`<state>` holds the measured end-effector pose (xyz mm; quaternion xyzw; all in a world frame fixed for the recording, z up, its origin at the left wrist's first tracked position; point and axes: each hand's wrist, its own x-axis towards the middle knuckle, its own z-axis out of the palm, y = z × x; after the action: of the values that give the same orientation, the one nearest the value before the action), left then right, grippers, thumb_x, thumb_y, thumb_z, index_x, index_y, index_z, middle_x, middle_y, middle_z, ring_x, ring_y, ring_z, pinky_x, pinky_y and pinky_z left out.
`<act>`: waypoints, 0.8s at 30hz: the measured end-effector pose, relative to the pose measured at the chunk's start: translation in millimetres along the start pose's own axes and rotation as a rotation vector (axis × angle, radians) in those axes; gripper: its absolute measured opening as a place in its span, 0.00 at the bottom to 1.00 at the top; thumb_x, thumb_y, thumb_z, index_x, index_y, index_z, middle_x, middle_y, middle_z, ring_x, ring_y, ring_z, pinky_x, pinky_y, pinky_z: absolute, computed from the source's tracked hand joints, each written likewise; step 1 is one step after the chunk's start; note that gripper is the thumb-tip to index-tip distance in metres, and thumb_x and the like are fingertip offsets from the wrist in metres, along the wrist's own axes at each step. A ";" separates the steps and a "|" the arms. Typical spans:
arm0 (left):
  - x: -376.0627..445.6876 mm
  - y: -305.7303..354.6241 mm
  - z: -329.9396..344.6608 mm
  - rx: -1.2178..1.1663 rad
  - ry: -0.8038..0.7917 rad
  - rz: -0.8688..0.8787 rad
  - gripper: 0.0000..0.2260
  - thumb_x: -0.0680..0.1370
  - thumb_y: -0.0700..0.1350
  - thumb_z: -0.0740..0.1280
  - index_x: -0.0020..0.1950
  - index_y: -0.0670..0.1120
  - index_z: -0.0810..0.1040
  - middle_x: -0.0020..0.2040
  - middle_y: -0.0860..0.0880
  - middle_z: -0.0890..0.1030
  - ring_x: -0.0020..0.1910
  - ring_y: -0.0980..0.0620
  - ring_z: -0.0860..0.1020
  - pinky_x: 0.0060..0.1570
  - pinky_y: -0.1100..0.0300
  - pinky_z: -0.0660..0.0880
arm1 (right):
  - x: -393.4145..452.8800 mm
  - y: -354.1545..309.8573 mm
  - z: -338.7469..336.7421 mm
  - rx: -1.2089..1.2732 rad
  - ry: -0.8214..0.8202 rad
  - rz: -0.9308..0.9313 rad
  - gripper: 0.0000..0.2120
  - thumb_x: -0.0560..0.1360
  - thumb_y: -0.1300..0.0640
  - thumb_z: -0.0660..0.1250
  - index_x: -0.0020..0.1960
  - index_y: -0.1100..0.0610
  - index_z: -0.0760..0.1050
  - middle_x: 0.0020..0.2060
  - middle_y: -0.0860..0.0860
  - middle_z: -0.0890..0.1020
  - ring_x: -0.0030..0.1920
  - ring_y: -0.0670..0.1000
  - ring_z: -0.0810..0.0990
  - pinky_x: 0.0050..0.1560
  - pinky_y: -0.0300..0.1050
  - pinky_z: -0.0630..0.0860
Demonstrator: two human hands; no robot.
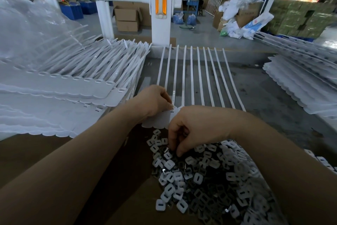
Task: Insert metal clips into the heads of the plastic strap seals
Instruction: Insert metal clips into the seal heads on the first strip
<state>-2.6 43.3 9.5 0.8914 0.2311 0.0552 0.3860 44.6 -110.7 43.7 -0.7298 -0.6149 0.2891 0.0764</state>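
Observation:
A joined row of white plastic strap seals [193,78] lies on the grey table, tails pointing away, heads [158,120] toward me. My left hand [155,100] pinches a seal head at the row's left end, thumb and fingers curled on it. My right hand [191,128] reaches down into a heap of metal clips [200,175], its fingertips curled on a clip at the heap's near-left edge. The hand hides the clip it touches. The right part of the row's heads is covered by my right hand and forearm.
A tall stack of strap seal sheets [73,82] fills the left side. Another stack [300,82] lies at the right. Brown cardboard [45,151] sits under the clips. A white railing post [161,9] stands behind the table.

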 end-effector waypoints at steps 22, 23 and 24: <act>-8.5 -5.8 -11.0 -0.276 0.116 0.167 0.02 0.77 0.46 0.71 0.44 0.51 0.81 0.37 0.54 0.82 0.32 0.62 0.76 0.32 0.68 0.72 | -2.7 18.3 -14.8 0.312 0.579 0.074 0.06 0.71 0.61 0.72 0.41 0.52 0.78 0.33 0.50 0.83 0.31 0.44 0.77 0.36 0.42 0.75; -9.8 -5.0 -14.8 -0.313 0.051 0.177 0.02 0.77 0.46 0.70 0.44 0.50 0.81 0.37 0.53 0.82 0.31 0.61 0.75 0.33 0.66 0.71 | -3.0 19.3 -15.4 0.317 0.578 0.074 0.05 0.71 0.61 0.72 0.41 0.52 0.78 0.33 0.50 0.83 0.31 0.44 0.77 0.36 0.41 0.75; -11.5 -4.1 -18.3 -0.360 -0.044 0.177 0.03 0.78 0.45 0.69 0.45 0.48 0.82 0.37 0.52 0.83 0.31 0.59 0.75 0.33 0.65 0.70 | -3.9 20.0 -15.9 0.319 0.563 0.073 0.06 0.71 0.61 0.73 0.41 0.52 0.79 0.33 0.49 0.83 0.31 0.44 0.77 0.36 0.41 0.75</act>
<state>-19.4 52.6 20.3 0.8259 0.1297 0.1097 0.5377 69.5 -115.1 48.7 -0.7815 -0.4900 0.1710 0.3464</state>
